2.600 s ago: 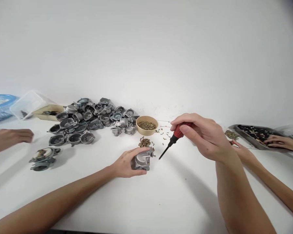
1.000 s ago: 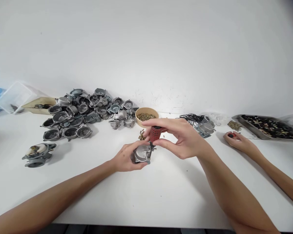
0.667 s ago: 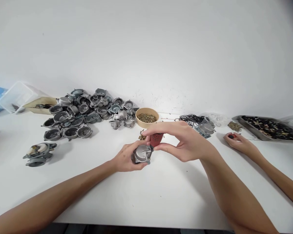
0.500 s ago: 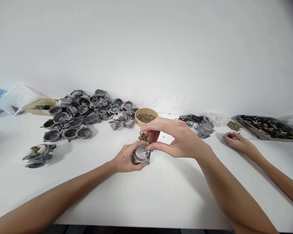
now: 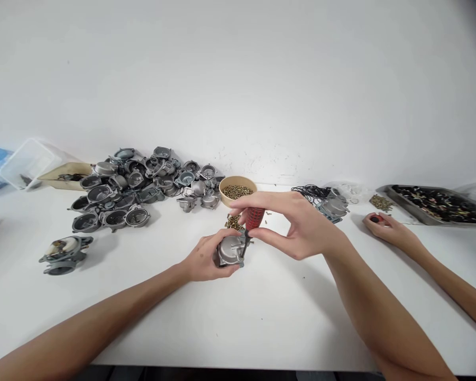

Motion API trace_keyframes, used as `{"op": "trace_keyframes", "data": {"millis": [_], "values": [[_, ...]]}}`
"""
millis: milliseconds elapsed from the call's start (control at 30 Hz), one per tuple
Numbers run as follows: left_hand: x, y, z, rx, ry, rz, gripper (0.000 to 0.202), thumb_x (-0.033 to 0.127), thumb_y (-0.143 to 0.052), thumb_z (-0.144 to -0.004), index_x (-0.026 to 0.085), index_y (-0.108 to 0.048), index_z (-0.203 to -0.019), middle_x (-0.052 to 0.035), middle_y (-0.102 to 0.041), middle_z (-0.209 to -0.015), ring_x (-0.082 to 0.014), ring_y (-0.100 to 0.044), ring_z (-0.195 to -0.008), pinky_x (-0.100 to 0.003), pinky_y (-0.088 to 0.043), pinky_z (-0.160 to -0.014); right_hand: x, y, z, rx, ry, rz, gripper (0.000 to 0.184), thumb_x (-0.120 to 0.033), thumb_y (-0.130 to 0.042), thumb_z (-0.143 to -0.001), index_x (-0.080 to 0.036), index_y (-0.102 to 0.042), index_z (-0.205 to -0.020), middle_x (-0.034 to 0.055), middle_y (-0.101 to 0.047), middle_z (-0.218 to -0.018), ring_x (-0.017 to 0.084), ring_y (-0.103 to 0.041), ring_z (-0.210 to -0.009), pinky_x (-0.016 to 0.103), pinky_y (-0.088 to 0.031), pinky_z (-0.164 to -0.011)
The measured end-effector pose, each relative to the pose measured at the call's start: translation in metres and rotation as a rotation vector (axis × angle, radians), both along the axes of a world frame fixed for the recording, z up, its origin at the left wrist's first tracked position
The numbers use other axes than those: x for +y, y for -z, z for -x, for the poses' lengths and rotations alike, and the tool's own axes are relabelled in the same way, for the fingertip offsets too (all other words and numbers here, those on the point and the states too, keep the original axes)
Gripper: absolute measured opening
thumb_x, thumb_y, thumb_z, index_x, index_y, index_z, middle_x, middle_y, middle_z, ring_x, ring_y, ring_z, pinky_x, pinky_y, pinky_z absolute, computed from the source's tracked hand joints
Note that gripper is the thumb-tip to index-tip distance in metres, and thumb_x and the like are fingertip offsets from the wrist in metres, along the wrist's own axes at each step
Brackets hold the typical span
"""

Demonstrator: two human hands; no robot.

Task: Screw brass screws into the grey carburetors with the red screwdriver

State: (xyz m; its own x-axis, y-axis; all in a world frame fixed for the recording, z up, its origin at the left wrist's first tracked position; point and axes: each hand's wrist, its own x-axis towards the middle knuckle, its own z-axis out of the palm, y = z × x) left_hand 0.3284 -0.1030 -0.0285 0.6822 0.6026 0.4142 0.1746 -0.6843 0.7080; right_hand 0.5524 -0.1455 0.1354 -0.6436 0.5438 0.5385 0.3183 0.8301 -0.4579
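Note:
My left hand (image 5: 207, 257) is closed around a grey metal carburetor (image 5: 230, 250), steadying it on the white table with its rounded bowl cover facing up. Between the thumb and fingers of my right hand (image 5: 287, 225) is a screwdriver (image 5: 254, 218) with a red and black handle. Its dark shaft points down, the tip at the near right corner of the cover. Whether a screw sits under the tip is too small to tell. Just behind the carburetor lies a small heap of brass-coloured screws (image 5: 234, 222).
A round tub (image 5: 238, 185) of screws stands behind my hands. Several metal bowls (image 5: 115, 217) are piled at left, near an opened carburetor (image 5: 63, 255). At right are black rings (image 5: 310, 191), another carburetor (image 5: 333, 205), a parts tray (image 5: 440, 203) and a co-worker's hand (image 5: 388, 230).
The screwdriver has shifted slightly right and toward me, its tip now at the cover's near right corner. My left hand and the carburetor have stayed in place.

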Motion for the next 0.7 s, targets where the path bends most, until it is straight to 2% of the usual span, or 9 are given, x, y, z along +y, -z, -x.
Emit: {"op": "trace_keyframes", "data": {"millis": [100, 267, 367, 500, 700], "values": [[0.0, 0.0023, 0.0008, -0.01, 0.004, -0.024, 0.067, 0.036, -0.077, -0.079, 0.025, -0.044, -0.136, -0.0058, -0.07, -0.119, -0.0203, -0.071, -0.089, -0.034, -0.057, -0.084, -0.0014, -0.003, -0.0036, -0.018, -0.068, 0.051, 0.054, -0.005, -0.056, -0.092, -0.022, -0.053, -0.144, 0.0056, -0.074, -0.109, 0.015, -0.069, -0.09, 0.031, -0.06, -0.08], [-0.0006, 0.0041, 0.001, 0.045, -0.032, -0.02, 0.065, 0.037, -0.076, -0.08, 0.026, -0.043, -0.134, -0.0041, -0.07, -0.117, -0.0209, -0.071, -0.089, -0.037, -0.056, -0.088, -0.0004, -0.0021, -0.0028, -0.022, -0.053, 0.056, 0.05, -0.004, -0.06, -0.092, -0.022, -0.058, -0.138, 0.0035, -0.074, -0.099, 0.013, -0.068, -0.085, 0.028, -0.059, -0.076], [-0.0031, 0.002, 0.0005, 0.078, -0.048, -0.028, 0.064, 0.04, -0.077, -0.079, 0.026, -0.044, -0.132, -0.0046, -0.069, -0.119, -0.0225, -0.071, -0.093, -0.039, -0.056, -0.091, -0.0013, 0.0001, 0.0004, -0.038, -0.032, 0.024, 0.045, -0.01, -0.064, -0.094, -0.022, -0.06, -0.137, 0.0034, -0.075, -0.099, 0.013, -0.068, -0.081, 0.027, -0.058, -0.075], [-0.0075, -0.0017, 0.0003, 0.092, -0.059, -0.042, 0.063, 0.04, -0.076, -0.082, 0.026, -0.044, -0.134, -0.005, -0.067, -0.125, -0.0245, -0.071, -0.103, -0.039, -0.054, -0.094, -0.0021, 0.0026, 0.0021, -0.039, 0.074, -0.049, 0.04, -0.026, -0.074, -0.092, -0.022, -0.064, -0.131, 0.0029, -0.075, -0.093, 0.013, -0.068, -0.076, 0.028, -0.058, -0.073], [-0.0068, -0.0016, 0.001, 0.077, -0.038, -0.011, 0.064, 0.04, -0.076, -0.083, 0.028, -0.042, -0.136, -0.0049, -0.065, -0.133, -0.0238, -0.071, -0.106, -0.038, -0.053, -0.095, 0.0019, 0.0031, -0.0009, -0.021, 0.12, -0.018, 0.04, -0.027, -0.074, -0.092, -0.023, -0.062, -0.131, 0.002, -0.074, -0.091, 0.014, -0.069, -0.077, 0.029, -0.059, -0.074]]}}
